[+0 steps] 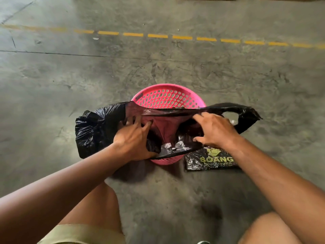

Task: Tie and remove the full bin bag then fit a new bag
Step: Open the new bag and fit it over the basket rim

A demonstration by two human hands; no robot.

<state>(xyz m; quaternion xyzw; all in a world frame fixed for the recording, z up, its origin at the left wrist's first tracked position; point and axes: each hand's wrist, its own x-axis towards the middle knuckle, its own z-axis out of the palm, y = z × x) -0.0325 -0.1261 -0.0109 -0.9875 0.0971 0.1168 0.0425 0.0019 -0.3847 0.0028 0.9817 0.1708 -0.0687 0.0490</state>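
- Pink perforated bin (168, 97) stands on the concrete floor (88, 76), between the person's knees and a dashed yellow line (158, 36).
- New black bag (175, 112) is stretched across the bin's mouth, one handle loop (246, 114) hanging past the right side.
- Left hand (135, 138) grips the bag's near-left edge, fingers closed on the plastic.
- Right hand (214, 129) pinches the near-right edge likewise.
- Full black bag (95, 131) sits on the floor, touching the bin's left side.
- Printed black packet (211, 160) lies flat beside the bin's right.
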